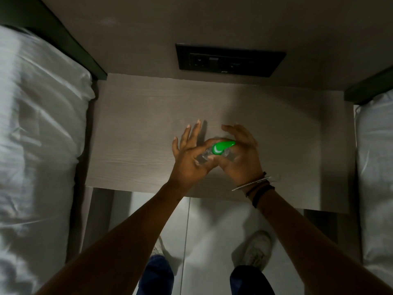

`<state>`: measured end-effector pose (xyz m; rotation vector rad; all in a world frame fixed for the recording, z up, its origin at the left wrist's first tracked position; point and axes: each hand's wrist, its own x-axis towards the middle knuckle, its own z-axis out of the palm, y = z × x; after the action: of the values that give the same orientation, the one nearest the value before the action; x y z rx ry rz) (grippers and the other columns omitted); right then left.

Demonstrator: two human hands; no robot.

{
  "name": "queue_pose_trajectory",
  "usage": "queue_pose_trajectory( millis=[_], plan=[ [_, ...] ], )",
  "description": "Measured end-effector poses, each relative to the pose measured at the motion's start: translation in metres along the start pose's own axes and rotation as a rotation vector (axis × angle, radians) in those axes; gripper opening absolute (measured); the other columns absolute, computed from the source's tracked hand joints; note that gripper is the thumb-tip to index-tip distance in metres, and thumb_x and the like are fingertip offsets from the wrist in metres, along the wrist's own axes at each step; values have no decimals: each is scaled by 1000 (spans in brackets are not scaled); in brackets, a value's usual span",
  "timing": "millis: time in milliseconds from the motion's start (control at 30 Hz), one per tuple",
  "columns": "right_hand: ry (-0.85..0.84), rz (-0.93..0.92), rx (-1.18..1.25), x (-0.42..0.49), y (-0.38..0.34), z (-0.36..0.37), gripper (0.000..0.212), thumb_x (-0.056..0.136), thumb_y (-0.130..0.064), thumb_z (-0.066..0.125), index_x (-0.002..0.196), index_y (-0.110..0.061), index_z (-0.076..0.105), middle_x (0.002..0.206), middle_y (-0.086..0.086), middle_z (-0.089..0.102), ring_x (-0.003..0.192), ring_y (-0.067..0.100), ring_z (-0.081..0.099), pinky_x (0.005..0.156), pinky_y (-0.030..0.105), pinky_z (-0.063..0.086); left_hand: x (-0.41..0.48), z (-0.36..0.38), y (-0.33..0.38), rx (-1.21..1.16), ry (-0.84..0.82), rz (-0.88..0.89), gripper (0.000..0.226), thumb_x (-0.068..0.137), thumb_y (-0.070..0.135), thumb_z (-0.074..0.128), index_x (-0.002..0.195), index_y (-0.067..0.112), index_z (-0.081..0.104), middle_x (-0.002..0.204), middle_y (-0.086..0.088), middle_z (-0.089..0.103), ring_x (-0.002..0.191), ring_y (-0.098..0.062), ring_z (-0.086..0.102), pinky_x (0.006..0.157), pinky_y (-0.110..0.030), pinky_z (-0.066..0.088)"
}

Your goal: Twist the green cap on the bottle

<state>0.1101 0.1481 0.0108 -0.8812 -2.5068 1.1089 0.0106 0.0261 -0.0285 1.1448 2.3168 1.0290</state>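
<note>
Apparently green-capped bottle (221, 149) between both hands.

The room is dim, the desk (148, 124) the brightest grey patch, lit from above. Soft shadows of the fingers fall on it. Left of the desk the bedding (38, 124) smears with motion blur, and straight edges bow toward the corners.

Above a pale wood-grain bedside table (136, 128), the right hand (238, 158) curls its fingers (231, 129) over a small clear plastic bottle with a bright green cap (221, 148). The left hand (191, 154) meets it from beside, fingers (192, 130) straight and spread, thumb against the bottle's clear body. Beyond the fingertips sits a black wall socket panel (229, 60).
</note>
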Motion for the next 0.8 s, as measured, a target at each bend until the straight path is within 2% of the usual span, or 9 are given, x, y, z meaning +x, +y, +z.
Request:
queue_pose_trajectory(
  millis=[100,200,233,333,400,467,567,667,800],
  plan=[
    [80,42,-43,-1,-6,5,56,54,-37,89,101,-17,65,138,5,52,131,25,44,105,48,35,-2,0,1,-5,5,1,48,79,48,67,124,34,59,158,-6,19,147,-29,7,112,-59,-3],
    [-78,77,48,-4,-4,7,79,61,-38,87,129,-19,52,155,9,29,141,28,27,113,53,29,-2,0,0,14,15,8,46,78,38,70,123,31,61,157,-10,23,146,-33,10,111,-64,1],
    [-95,71,101,-4,-3,6,73,64,-32,86,128,-19,54,155,9,29,142,28,25,114,57,28,-1,-1,0,7,11,8,47,78,39,71,123,31,61,157,-11,23,146,-32,10,111,-63,0],
    [-16,36,107,-4,-2,0,43,64,-23,86,104,-18,69,143,4,49,137,29,34,109,60,30,-1,0,1,-28,-6,2,48,78,49,68,123,33,61,159,-8,21,147,-27,6,112,-57,-4],
    [54,40,77,-3,-5,2,45,57,-23,89,98,-17,70,133,6,57,132,29,42,104,61,36,-2,2,0,-27,0,-4,48,80,53,64,123,31,62,159,-8,22,148,-25,6,113,-57,-4],
    [58,69,73,0,-8,5,45,55,-27,91,93,-15,70,135,8,54,131,27,44,103,59,38,-3,3,-1,-13,10,-3,50,80,55,62,123,28,63,158,-9,23,147,-26,8,113,-58,-2],
    [-52,61,120,-1,-5,5,52,61,-31,88,107,-18,67,148,6,40,138,27,32,110,57,32,-1,2,-2,1,0,-10,52,77,53,66,124,30,62,158,-9,23,147,-27,8,112,-59,-1],
    [-58,52,196,-1,-3,-2,50,67,-24,84,110,-31,60,143,-5,41,138,22,28,112,58,29,-1,2,-1,-24,-4,-8,51,76,53,68,123,33,61,159,-7,21,147,-25,6,112,-57,-3],
    [-35,-26,75,0,-4,-1,36,68,-21,83,101,-13,72,134,6,58,137,32,35,109,60,29,1,0,3,-17,-11,-24,52,78,55,64,125,34,59,159,-7,20,147,-28,6,112,-58,-4]
  ],
)
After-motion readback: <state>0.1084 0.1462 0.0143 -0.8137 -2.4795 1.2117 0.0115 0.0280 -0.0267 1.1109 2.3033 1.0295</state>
